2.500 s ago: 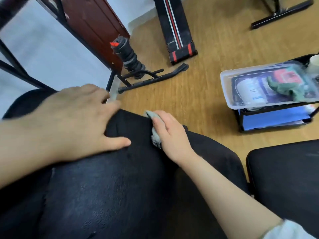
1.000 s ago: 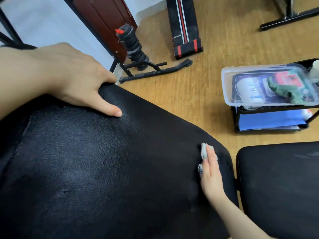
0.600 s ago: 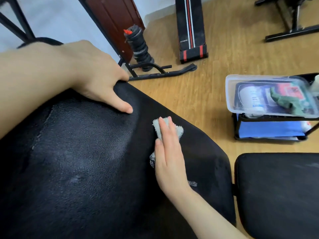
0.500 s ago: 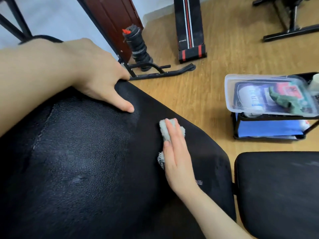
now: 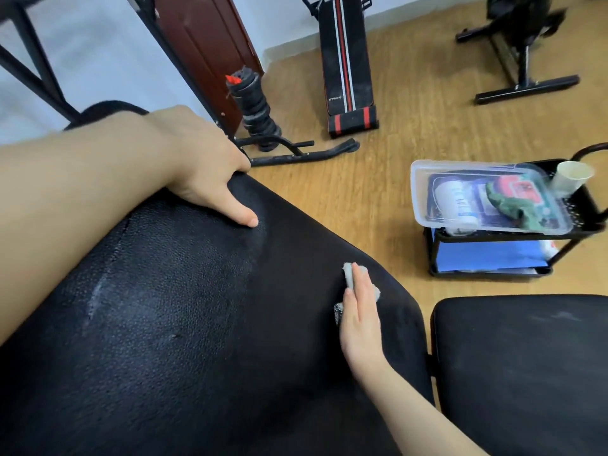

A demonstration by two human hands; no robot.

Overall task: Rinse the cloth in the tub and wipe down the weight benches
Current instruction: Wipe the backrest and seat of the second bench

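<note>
Cloth [image 5: 349, 275], small and grey, lying flat on the black bench pad [image 5: 197, 324], near the pad's right-hand rounded corner. Mostly hidden under the right hand [image 5: 360, 320]; only a bunched end past the fingertips, a flap on the right and a frayed corner by the thumb side showing. Long axis roughly in line with the fingers, pointing away from the body toward the pad's far edge and the floor [image 5: 378, 199] beyond.

Right grip not clamped: palm down, fingers straight and pressed together, laid flat on the cloth. Left hand [image 5: 204, 166] at the pad's far edge, fingers curled over and out of sight behind it, thumb stretched flat on the top surface, so that grip closed on the pad itself. Left forearm crossing the upper left of the pad.

Faint pale sheen and a long scuff on the leather left of centre. Second black pad [image 5: 526, 357] just beside the first on the right, a narrow gap between them.

Well apart on the floor to the right, a black cart [image 5: 585, 205] carrying a clear plastic tub [image 5: 415, 192] with a green cloth [image 5: 513, 209] and a white bottle [image 5: 455, 205] inside; paper cup [image 5: 570, 177] just beside the tub. Farther off, a striped sit-up bench [image 5: 345, 60], a stack of weight plates [image 5: 256, 110] and a brown door [image 5: 204, 44]. Nothing lying on the pad ahead of the cloth.
</note>
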